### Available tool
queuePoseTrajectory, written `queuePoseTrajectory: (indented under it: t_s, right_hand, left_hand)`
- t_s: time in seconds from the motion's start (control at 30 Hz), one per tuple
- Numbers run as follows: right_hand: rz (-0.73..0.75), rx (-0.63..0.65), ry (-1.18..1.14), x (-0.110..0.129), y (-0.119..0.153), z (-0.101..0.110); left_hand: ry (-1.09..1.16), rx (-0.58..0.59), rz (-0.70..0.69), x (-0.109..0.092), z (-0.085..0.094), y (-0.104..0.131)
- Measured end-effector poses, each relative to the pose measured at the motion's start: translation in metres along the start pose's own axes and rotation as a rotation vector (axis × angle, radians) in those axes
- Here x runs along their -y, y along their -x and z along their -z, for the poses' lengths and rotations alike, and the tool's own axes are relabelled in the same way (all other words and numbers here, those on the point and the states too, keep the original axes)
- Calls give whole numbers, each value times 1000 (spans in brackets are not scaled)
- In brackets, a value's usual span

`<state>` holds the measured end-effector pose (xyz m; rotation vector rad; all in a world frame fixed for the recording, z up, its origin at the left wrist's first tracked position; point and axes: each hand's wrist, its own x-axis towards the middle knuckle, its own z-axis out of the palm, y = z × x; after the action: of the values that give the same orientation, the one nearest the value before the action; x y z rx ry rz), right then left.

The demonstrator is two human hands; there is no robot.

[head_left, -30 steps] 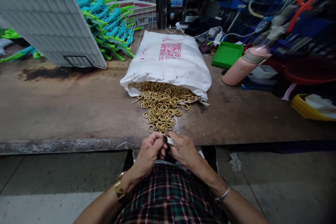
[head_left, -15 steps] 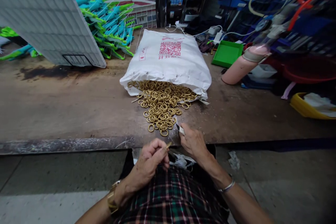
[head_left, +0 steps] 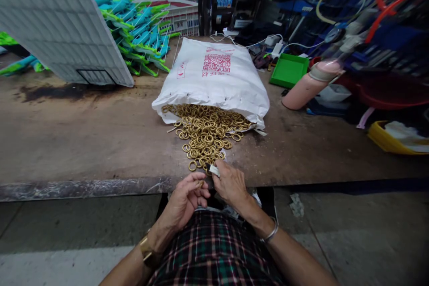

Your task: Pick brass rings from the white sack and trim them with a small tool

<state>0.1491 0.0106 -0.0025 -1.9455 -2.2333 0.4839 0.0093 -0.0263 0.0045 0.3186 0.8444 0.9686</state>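
A heap of gold rings point(head_left: 209, 136) spills from the mouth of a white woven sack point(head_left: 214, 85) toward the table's front edge. My left hand point(head_left: 187, 196) is curled just in front of that edge, with a gold ring point(head_left: 200, 183) between thumb and fingers, partly hidden. Closed around a small knife-like tool point(head_left: 213, 170) with a whitish handle and dark tip, my right hand point(head_left: 232, 185) is at the near end of the heap. The tool's tip points left, over the nearest rings.
A pale ribbed plastic crate point(head_left: 77, 31) stands on edge at left, beside blue-and-green plastic pieces point(head_left: 140, 31). To the right are a green tray point(head_left: 290, 70), a pink bottle point(head_left: 310, 85) and a yellow container point(head_left: 385, 138). The wooden table point(head_left: 83, 143) ends close to my body.
My right hand has moved left with the tool, nearer my left hand and over the closest rings. My left hand has shifted slightly left and turned, its fingers looser.
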Motion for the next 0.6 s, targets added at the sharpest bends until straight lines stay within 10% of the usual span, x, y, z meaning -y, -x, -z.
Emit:
queuePoseTrajectory:
  t_s: [0.6]
  right_hand:
    - [61, -80, -534, -20, -8, -1]
  left_hand:
    - [-526, -140, -166, 0, -16, -25]
